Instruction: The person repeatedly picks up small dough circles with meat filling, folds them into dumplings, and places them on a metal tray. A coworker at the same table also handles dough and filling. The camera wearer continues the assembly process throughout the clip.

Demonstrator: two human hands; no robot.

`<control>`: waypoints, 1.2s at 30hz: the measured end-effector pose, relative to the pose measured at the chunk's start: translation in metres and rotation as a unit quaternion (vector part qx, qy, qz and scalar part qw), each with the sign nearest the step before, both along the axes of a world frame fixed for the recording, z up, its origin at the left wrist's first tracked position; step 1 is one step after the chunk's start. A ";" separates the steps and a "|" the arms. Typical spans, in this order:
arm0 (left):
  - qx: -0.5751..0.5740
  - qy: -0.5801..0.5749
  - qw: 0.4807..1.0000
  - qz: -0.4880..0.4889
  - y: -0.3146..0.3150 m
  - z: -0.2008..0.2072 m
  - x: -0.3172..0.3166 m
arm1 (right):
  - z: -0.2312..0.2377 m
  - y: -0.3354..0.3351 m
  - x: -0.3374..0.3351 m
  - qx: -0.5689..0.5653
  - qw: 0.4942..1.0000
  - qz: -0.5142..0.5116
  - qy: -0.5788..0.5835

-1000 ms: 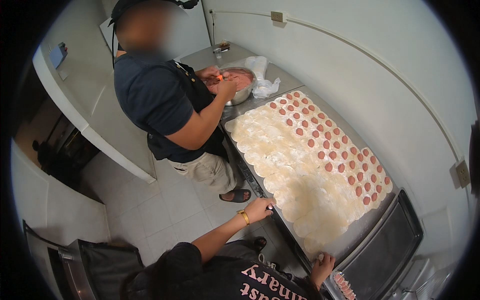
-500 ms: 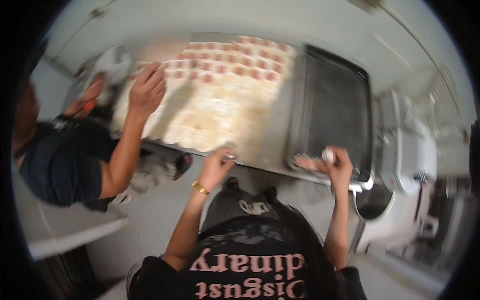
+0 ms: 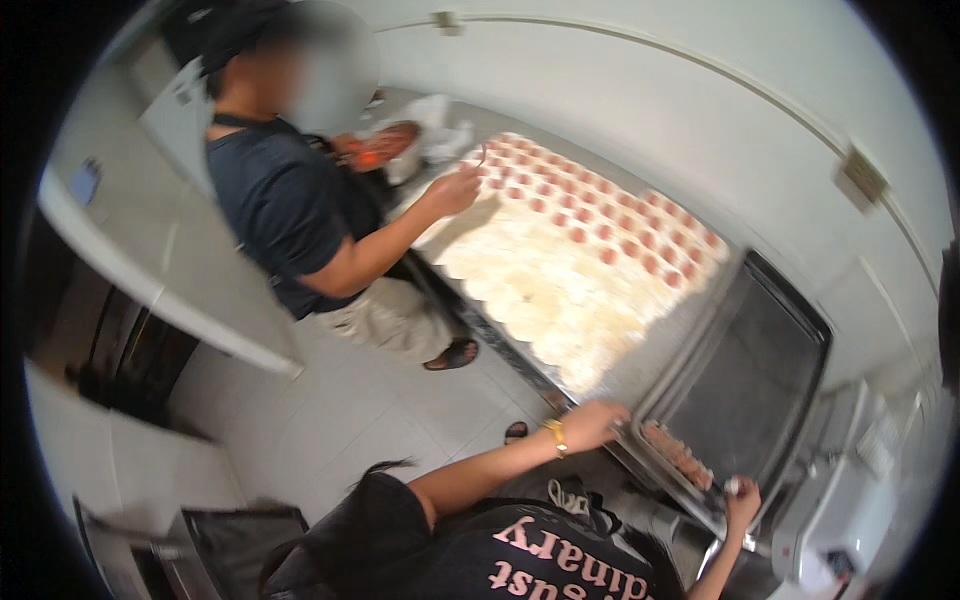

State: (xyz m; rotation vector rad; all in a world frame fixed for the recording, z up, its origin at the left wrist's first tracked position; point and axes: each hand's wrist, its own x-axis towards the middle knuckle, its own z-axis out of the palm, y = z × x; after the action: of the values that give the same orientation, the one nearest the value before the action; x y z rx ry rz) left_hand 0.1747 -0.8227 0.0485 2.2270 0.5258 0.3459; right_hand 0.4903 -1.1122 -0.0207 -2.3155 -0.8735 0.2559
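Observation:
My right hand point(image 3: 741, 500) is closed on a small white dumpling point(image 3: 733, 486) at the near right corner of a large black baking tray point(image 3: 745, 385). A row of small pinkish dumplings point(image 3: 677, 456) lies along the tray's near side. My left hand point(image 3: 595, 424), with a gold band at the wrist, is by the tray's near left corner. Its fingers are bent together, and whatever is in them is hidden. Beyond it, floured dough rounds point(image 3: 550, 290) cover the table, the far rows topped with pink filling point(image 3: 620, 222).
At left a co-worker in dark clothes stands at the table, one hand point(image 3: 455, 190) holding a thin tool over the dough. Their other hand is by a bowl of reddish filling point(image 3: 395, 145). A white plastic bag point(image 3: 435, 120) lies behind. A white machine point(image 3: 835, 530) stands at right.
The view has swung left, showing more of the co-worker. My left hand has moved right along the table edge to the tray's corner. My right hand stays at the tray, still holding the dumpling.

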 end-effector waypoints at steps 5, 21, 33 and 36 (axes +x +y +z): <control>0.070 -0.019 0.996 0.061 -0.010 -0.002 -0.004 | 0.009 0.010 -0.005 -0.079 0.994 0.046 -0.058; -0.071 0.051 0.982 0.168 0.009 -0.011 -0.060 | 0.035 0.021 -0.043 -0.040 0.999 0.028 0.015; -0.087 0.034 0.992 0.080 -0.018 -0.002 -0.012 | 0.043 0.021 -0.044 -0.045 0.991 0.095 0.077; -0.082 0.039 0.993 0.078 -0.017 -0.003 -0.014 | 0.044 0.021 -0.043 -0.049 0.991 0.103 0.065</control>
State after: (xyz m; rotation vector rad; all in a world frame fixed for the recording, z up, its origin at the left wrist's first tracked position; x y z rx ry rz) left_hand 0.1606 -0.8393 0.0450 2.0523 0.7453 0.2857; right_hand 0.4475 -1.0916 0.0230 -2.2680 -1.0547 0.5428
